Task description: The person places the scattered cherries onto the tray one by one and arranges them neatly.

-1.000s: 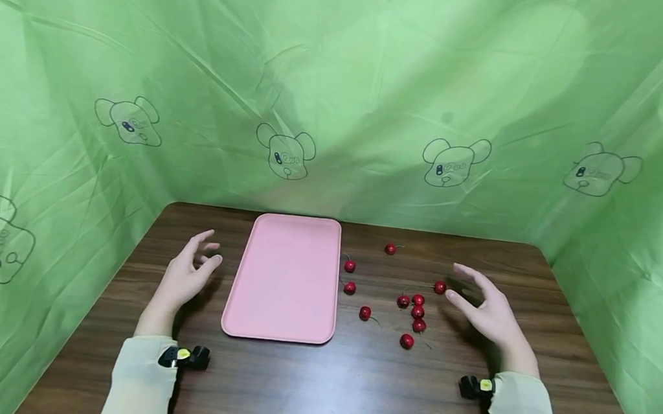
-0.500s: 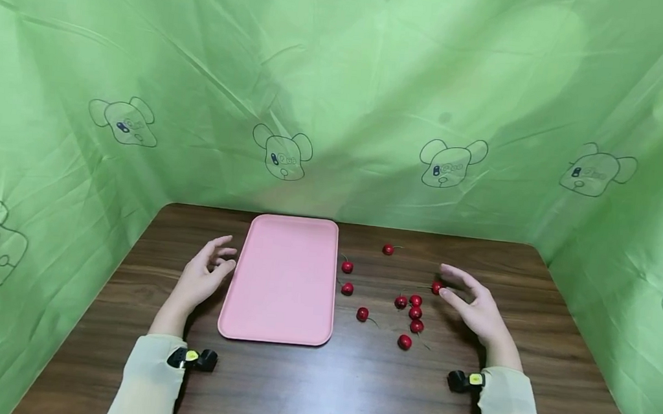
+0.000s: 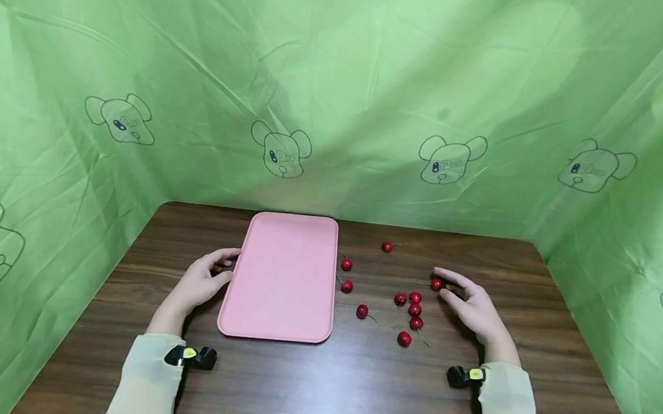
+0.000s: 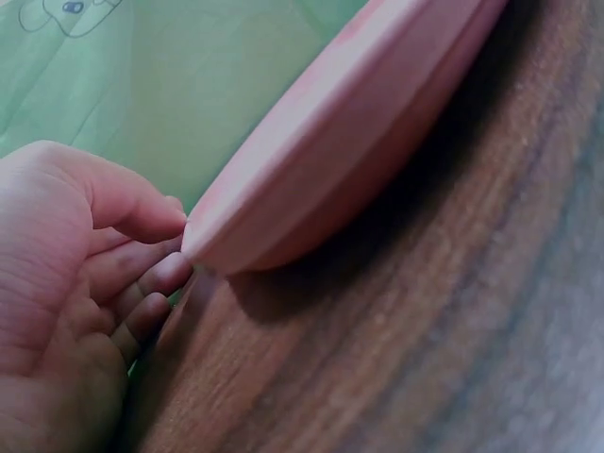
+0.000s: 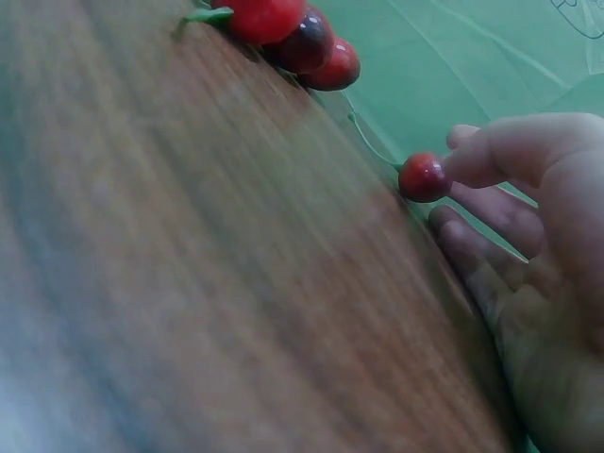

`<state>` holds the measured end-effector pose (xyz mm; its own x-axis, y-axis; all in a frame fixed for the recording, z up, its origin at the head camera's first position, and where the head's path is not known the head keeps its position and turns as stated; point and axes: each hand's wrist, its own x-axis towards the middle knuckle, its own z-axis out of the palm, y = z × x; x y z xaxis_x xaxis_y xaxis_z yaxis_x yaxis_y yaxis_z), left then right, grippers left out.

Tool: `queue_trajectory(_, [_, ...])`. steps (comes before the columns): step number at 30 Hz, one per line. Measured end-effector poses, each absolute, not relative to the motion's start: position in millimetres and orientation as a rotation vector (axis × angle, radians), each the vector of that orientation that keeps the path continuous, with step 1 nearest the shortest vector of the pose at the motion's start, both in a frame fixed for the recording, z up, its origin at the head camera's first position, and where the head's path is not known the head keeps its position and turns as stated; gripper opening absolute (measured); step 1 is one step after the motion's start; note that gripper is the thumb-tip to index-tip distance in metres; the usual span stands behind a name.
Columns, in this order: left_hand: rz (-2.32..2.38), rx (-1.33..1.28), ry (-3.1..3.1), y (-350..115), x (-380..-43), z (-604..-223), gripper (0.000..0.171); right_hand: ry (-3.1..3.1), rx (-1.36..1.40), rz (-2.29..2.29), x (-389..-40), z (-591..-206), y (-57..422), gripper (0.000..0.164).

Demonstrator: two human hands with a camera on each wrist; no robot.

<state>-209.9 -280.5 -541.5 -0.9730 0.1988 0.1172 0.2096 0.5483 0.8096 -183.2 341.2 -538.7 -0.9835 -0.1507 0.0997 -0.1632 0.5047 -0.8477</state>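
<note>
A pink rectangular tray (image 3: 279, 281) lies left of centre on the table. My left hand (image 3: 199, 284) is at its left edge, thumb and index fingertips right at the rim; in the left wrist view the thumb tip meets the side of the tray (image 4: 311, 179) and the other fingers are loosely bent beside it. On the right, my right hand (image 3: 478, 313) reaches toward a red cherry (image 3: 436, 285) with a thin stem. Thumb and index finger stand apart around this cherry (image 5: 424, 177), the thumb tip close against it in the right wrist view.
Several more cherries lie between tray and right hand, among them a close row (image 3: 415, 310), one near the front (image 3: 404, 339) and one at the back (image 3: 387, 246). Two sit by the tray's right edge. A green printed cloth (image 3: 339, 104) hangs behind and beside the wooden table (image 3: 271, 384).
My left hand has moved right, up to the tray's edge. My right hand has moved left, bringing thumb and index finger to the cherry. Tray and cherries keep their places.
</note>
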Motion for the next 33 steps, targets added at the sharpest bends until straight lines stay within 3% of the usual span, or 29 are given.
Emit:
queue_trajectory(13, [-1.477, -0.526, -2.704, -278.4, -214.5, -542.8, 0.057, -2.812, 0.25, 1.433, -186.1, -535.3, 339.2, 0.044])
queue_trajectory(33, [-1.441, -0.408, -2.771, -278.7, -210.1, -542.1, 0.056, -2.815, 0.207, 1.434, -181.7, -534.9, 335.0, 0.037])
